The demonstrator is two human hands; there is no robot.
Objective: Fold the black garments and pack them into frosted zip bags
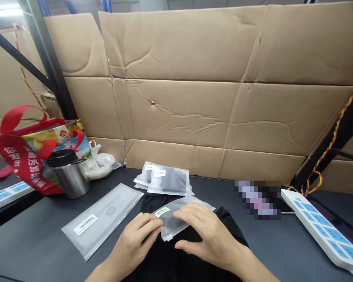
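A frosted zip bag with a white barcode label lies over black cloth in front of me. My left hand pinches the bag's left edge between thumb and fingers, beside the label. Across the bag's right part rests my right hand, its fingers stretched out and the thumb apart. A larger frosted bag with a barcode label lies flat on the table to the left. Behind my hands, several small labelled frosted bags with dark contents are piled up.
A steel flask, a red printed tote bag and a knotted plastic bag stand at the left. A white power strip runs along the right, near a pixelated patch. Tall cardboard closes off the table's back.
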